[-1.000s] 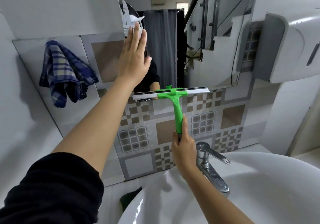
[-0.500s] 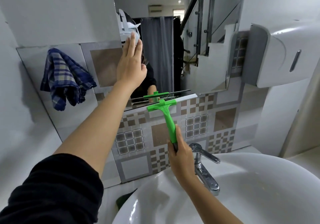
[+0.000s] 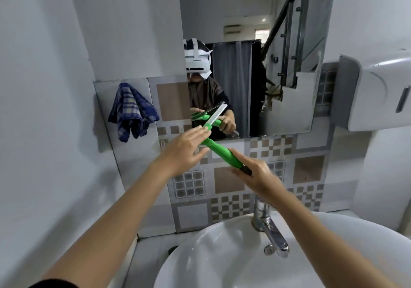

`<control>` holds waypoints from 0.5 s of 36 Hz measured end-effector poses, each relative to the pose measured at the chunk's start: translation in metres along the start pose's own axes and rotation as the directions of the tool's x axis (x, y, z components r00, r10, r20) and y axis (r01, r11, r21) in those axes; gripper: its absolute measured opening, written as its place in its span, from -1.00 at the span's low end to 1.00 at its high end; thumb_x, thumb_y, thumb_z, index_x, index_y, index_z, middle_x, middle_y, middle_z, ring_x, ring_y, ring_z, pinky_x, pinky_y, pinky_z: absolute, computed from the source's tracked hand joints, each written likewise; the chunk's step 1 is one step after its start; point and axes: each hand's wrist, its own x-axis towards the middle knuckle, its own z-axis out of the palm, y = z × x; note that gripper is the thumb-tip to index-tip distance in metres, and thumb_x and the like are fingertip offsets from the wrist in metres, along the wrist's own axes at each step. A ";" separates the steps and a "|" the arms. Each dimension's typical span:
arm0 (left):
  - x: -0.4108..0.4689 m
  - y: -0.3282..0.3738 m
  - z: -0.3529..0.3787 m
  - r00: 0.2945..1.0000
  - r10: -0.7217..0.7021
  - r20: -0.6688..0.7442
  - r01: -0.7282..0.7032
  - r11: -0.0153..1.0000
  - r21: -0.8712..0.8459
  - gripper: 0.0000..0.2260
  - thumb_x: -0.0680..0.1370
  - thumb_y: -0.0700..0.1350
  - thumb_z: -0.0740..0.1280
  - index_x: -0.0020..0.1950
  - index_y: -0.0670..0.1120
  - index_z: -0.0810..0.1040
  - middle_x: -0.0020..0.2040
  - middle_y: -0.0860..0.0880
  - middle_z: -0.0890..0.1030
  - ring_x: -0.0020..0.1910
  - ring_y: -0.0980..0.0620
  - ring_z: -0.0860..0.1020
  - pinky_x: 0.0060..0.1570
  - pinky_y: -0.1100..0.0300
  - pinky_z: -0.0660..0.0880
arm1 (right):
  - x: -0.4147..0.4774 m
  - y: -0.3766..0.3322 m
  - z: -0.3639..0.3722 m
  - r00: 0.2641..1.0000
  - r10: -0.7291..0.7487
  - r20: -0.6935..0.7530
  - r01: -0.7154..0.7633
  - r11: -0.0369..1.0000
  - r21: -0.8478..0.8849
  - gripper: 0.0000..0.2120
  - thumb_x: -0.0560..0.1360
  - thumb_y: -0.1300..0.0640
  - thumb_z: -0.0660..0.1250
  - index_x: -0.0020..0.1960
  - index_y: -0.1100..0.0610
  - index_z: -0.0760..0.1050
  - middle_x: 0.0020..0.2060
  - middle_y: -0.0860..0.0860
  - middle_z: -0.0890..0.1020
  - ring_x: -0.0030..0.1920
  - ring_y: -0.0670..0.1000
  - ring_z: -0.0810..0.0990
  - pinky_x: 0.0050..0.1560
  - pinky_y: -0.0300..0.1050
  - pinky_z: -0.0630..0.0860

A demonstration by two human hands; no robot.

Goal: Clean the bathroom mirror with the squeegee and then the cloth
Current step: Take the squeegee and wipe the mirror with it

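While the right hand (image 3: 255, 176) grasps the near end of the green squeegee (image 3: 219, 150), its blade tilts up before the lower edge of the mirror (image 3: 278, 65). Fingers spread, the left hand (image 3: 182, 152) touches the squeegee's head. Far left, the checked cloth (image 3: 131, 111) hangs on the wall. No readable writing shows.

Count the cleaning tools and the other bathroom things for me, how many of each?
Squeegee: 1
Cloth: 1
Mirror: 1
Sink: 1
Tap: 1
Wall dispenser: 1
Total: 6
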 end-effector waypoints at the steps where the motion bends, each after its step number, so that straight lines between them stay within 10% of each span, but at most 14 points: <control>1: -0.006 0.000 0.000 0.999 0.031 -0.024 -0.030 0.999 0.031 -0.56 0.61 0.00 0.19 0.47 -0.06 0.24 0.48 -0.01 0.27 0.48 0.07 0.17 0.43 0.16 0.05 | 0.003 -0.003 -0.007 0.998 -0.043 0.044 0.044 0.999 -0.021 -0.46 0.51 -0.04 0.25 0.42 -0.15 0.13 -0.05 -0.10 0.53 -0.32 -0.26 0.44 -0.23 -0.15 0.52; 7: -0.041 -0.002 -0.005 0.996 0.082 -0.031 -0.081 0.996 0.033 -0.61 0.59 -0.08 0.21 0.41 -0.10 0.33 0.29 -0.11 0.52 0.29 -0.04 0.46 0.38 0.07 0.25 | 0.027 -0.021 -0.029 0.943 -0.238 0.232 0.273 0.953 -0.132 -0.49 0.49 -0.14 0.21 0.42 -0.14 0.24 0.05 -0.06 0.62 -0.26 -0.14 0.50 -0.33 -0.26 0.44; 10: -0.059 -0.006 -0.009 0.993 0.105 -0.063 -0.102 0.994 0.051 -0.61 0.56 -0.08 0.18 0.38 -0.14 0.37 -0.02 -0.07 0.59 -0.06 -0.01 0.53 0.02 0.11 0.51 | 0.037 -0.032 -0.031 0.905 -0.306 0.296 0.370 0.909 -0.191 -0.52 0.51 -0.13 0.21 0.41 -0.12 0.27 -0.05 -0.08 0.60 -0.25 -0.12 0.48 -0.36 -0.39 0.29; 18: -0.112 0.000 -0.003 0.959 -0.084 -0.271 0.105 0.992 0.064 -0.62 0.60 -0.05 0.11 0.40 -0.11 0.37 -0.12 0.02 0.47 -0.11 0.12 0.36 0.03 0.30 0.32 | 0.045 -0.059 0.000 0.897 -0.423 0.128 0.439 0.886 -0.151 -0.54 0.48 -0.10 0.26 0.28 0.12 0.47 -0.03 0.03 0.60 -0.12 -0.01 0.54 -0.14 -0.04 0.56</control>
